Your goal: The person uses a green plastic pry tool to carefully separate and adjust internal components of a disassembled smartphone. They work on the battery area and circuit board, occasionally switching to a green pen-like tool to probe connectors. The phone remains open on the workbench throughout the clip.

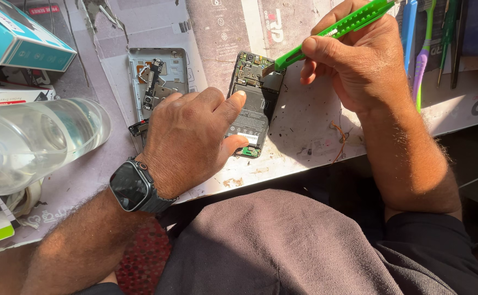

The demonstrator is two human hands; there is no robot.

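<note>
- An opened phone [251, 104], back cover off, is laid flat near the front edge of the worktop mat [304, 136], its circuit board at the far end and black battery in the middle exposed.
- The phone is pinned by the left hand [187, 139]: fingers are spread and pressed down, the forefinger tip resting on the battery's left edge, the thumb at the phone's lower corner by a small green board. Nothing is gripped; the hand is held as a flat clamp.
- A dark smartwatch [132, 187] is worn on the left wrist.
- A green utility knife [332, 30] is held in the right hand [359, 60], fingers closed round the handle, thumb laid along its side. The blade tip is set at the phone's upper right corner, touching the edge beside the board.
- The removed grey back frame [158, 76], with small black parts lying in it, is seen just left of the phone, partly hidden by the left knuckles.
- A clear plastic bottle [36, 139] is lying on its side at far left, well apart from the phone.
- A teal box [17, 35] is seen at top left.
- Several tools, including a blue one [408, 27] and a green-and-purple toothbrush [423, 54], are lying at top right, beyond the right hand.
</note>
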